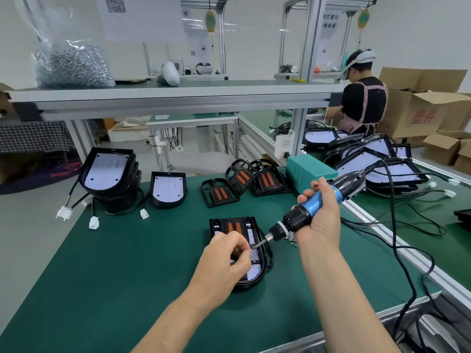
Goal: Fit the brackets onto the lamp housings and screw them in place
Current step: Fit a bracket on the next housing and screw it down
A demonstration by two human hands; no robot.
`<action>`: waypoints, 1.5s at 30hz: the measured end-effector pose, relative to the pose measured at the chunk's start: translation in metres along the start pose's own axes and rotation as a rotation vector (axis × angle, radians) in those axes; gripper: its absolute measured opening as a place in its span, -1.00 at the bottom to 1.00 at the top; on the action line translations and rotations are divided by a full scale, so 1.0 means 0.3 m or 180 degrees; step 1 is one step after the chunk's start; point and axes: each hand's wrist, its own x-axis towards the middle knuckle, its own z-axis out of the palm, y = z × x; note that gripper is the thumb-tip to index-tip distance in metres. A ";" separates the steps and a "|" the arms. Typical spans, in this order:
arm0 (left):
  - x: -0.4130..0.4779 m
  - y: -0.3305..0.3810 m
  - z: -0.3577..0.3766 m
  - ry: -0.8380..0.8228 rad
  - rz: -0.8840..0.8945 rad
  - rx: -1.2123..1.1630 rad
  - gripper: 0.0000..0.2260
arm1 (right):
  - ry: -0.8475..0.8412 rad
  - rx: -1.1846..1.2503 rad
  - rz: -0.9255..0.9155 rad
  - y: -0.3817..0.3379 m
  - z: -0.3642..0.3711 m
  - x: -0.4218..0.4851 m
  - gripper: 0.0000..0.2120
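Lamp housing (256, 277): black, lying flat on the green bench (127, 276), lower centre of the frame, rounded end toward the viewer.
Bracket (234, 226): black with two orange strips, seated in the far end of that housing.
Left hand (224, 261): over the housing, fingers curled, thumb and forefinger pinched on a small screw (251, 249) at the driver's tip; the screw is barely discernible.
Right hand (318, 220): fingers wrapped around the blue barrel of the electric screwdriver (313, 207), which is tilted with its bit pointing down-left to the pinch and its cable trailing off right.
Loose screws (290, 239): small heap on the bench, just right of the housing.
Spare brackets, three: (219, 193), (240, 177), (267, 179), centre of the frame, the two farther ones tilted.
Single housing (168, 189) and stacked housings (109, 174): left of centre, cables with white plugs.
Teal power box (308, 169): behind the screwdriver.
Heap of wired housings (382, 164): right.
Bag of screws (74, 64): on the shelf, upper left.
Second person (362, 98) and cardboard boxes (420, 105): upper right.
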 end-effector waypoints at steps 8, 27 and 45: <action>-0.014 0.006 -0.017 0.0035 -0.0037 -0.0020 -0.84 | 0.0017 -0.0065 -0.0011 0.009 0.011 -0.019 -0.85; -0.056 -0.021 -0.014 0.0700 -0.0076 -0.0495 -0.75 | 0.0375 0.0070 -0.0146 0.034 0.026 -0.019 -0.86; -0.038 -0.042 0.008 0.0687 -0.1098 -0.2264 -0.83 | 0.0222 -0.0058 -0.0136 0.058 0.050 -0.033 -0.84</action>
